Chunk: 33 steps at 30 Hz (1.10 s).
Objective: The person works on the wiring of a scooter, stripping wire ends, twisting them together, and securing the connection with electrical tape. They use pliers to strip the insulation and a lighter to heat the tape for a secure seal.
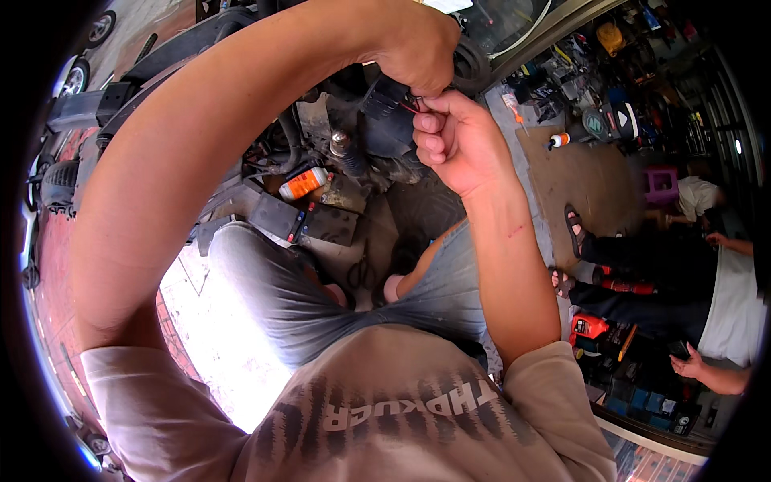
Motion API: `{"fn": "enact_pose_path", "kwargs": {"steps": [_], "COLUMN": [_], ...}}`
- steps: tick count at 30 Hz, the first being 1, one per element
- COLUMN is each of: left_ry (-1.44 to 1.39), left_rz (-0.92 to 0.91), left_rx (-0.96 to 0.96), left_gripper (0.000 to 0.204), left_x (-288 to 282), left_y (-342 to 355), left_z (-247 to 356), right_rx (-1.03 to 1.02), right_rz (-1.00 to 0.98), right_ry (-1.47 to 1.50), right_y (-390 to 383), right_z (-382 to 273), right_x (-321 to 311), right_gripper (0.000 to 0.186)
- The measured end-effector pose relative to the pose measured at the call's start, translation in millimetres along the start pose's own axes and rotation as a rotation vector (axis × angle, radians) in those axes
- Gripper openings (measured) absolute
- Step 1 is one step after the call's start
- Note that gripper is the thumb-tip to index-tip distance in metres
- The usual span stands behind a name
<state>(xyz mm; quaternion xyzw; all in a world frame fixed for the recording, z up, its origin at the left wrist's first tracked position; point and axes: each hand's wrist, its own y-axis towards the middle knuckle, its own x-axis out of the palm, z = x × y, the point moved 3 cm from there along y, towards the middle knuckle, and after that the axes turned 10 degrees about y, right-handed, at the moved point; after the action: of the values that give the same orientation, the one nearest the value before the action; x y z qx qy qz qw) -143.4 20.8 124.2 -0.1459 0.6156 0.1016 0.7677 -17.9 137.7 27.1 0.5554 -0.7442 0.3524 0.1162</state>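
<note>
My left hand (418,52) is raised high among dark vehicle parts, fingers closed and bent down at a black finned component (381,96) with thin wires (409,108). Its fingertips are largely hidden, so what exactly they grip is unclear. My right hand (458,140) is just below, palm up with curled fingers, its thumb and forefinger pinched at the wires beside that component. Below both hands are a metal shock absorber (341,149), an orange-and-white can (303,183) lying on its side and two black batteries (329,225).
Scissors (361,273) lie between my feet. At right, a person in dark trousers (642,297) holds a phone, near another person (697,197), a purple stool (660,185), cardboard (554,185), a red container (589,328) and cluttered tools. Wheels (74,76) stand at far left.
</note>
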Motion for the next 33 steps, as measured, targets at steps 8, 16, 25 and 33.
{"fn": "enact_pose_path", "kwargs": {"steps": [8, 16, 25, 33], "left_ry": [0.333, 0.068, -0.002, 0.026], "left_rz": [0.175, -0.008, 0.035, 0.077], "left_rx": [0.412, 0.054, -0.001, 0.024], "left_gripper": [0.031, 0.032, 0.032, 0.034], "left_x": [17.8, 7.9, 0.0, 6.0], "left_y": [6.7, 8.6, -2.7, -1.5], "left_z": [-15.0, -6.8, 2.0, -7.9], "right_rx": [-1.236, -1.384, -1.301, -0.687], "right_rz": [0.041, -0.003, -0.011, -0.163], "right_ry": [-1.060, -1.208, -1.047, -0.393], "right_y": [-12.6, -12.4, -13.0, 3.6], "right_z": [-2.3, -2.3, 6.2, -0.9], "right_x": [-4.0, -0.9, -1.3, -17.1], "right_gripper": [0.022, 0.028, 0.028, 0.018]}}
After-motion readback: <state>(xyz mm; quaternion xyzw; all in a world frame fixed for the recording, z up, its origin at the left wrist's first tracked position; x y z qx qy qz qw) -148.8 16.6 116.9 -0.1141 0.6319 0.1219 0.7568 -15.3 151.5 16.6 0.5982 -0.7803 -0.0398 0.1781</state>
